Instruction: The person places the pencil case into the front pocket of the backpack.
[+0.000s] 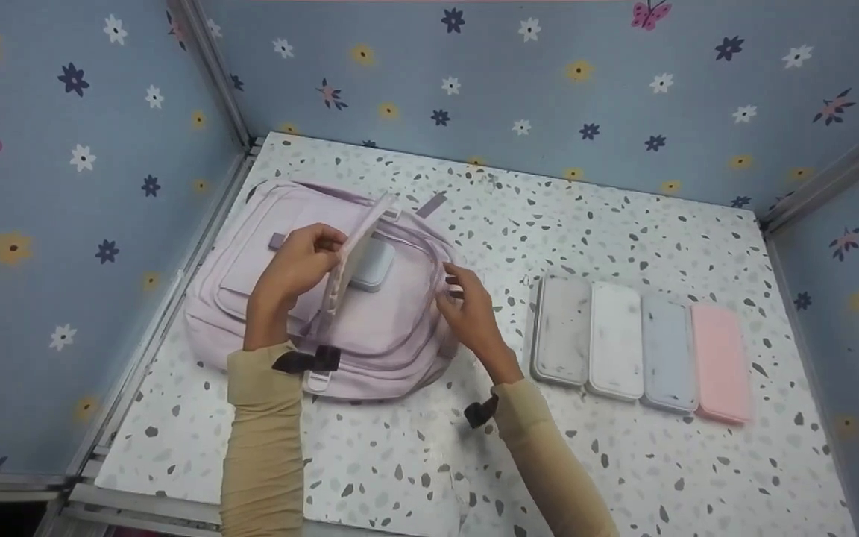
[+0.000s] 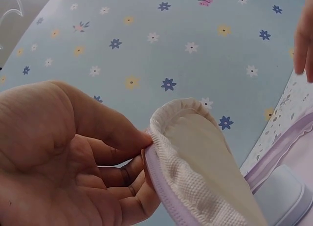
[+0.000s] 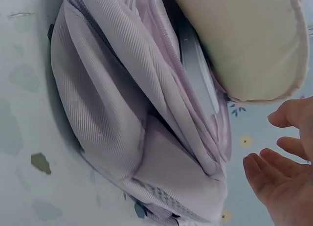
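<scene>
Probably to expose the pale-blue rounded case [image 1: 375, 267], the left hand [image 1: 297, 261] pinches the lilac fabric backpack's [image 1: 381, 326] cream-lined flap [image 2: 200, 143]. The right hand [image 1: 472, 313], loosely bent, holds nothing.

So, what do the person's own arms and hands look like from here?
Both the left hand and right hand are bare, without gloves. The left sleeve and right sleeve are long, plain tan, the left one visibly creased. A small black device sits at each wrist: left device, right device.
</scene>
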`<state>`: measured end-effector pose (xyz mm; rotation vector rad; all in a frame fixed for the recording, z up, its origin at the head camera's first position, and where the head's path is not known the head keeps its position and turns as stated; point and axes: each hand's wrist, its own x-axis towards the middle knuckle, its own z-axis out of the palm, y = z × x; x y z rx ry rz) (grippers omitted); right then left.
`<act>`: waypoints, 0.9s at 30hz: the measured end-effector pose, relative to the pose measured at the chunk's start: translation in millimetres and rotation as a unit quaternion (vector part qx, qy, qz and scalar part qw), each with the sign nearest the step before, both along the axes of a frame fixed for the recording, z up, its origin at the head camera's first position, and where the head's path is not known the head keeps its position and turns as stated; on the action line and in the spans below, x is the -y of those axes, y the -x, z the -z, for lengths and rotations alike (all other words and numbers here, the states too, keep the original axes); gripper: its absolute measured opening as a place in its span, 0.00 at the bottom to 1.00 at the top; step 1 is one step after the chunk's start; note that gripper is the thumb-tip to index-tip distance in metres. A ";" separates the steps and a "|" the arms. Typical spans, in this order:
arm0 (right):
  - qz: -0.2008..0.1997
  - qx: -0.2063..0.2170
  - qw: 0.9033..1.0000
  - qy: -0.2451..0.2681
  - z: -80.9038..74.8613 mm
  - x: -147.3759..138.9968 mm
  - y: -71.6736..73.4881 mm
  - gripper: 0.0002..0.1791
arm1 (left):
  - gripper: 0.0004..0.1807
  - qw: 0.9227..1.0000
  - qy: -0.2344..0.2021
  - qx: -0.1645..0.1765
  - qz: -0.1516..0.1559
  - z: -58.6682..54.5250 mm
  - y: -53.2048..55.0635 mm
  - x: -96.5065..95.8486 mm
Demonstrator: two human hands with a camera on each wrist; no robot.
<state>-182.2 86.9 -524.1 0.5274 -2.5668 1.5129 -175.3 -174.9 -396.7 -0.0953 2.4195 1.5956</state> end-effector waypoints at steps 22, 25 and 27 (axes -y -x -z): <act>0.128 -0.045 0.991 -0.021 -17.3 -78.7 -59.7 0.30 | 0.18 1.000 0.009 -0.008 -0.005 3.3 -1.1 -1.2; 0.143 -0.049 0.988 -0.020 -20.6 -87.3 -65.4 0.31 | 0.18 1.000 0.009 -0.008 -0.005 2.2 -0.9 -1.8; 0.155 -0.052 0.986 -0.019 -20.8 -93.1 -67.3 0.31 | 0.18 1.000 0.009 -0.007 -0.003 1.4 -0.8 -2.1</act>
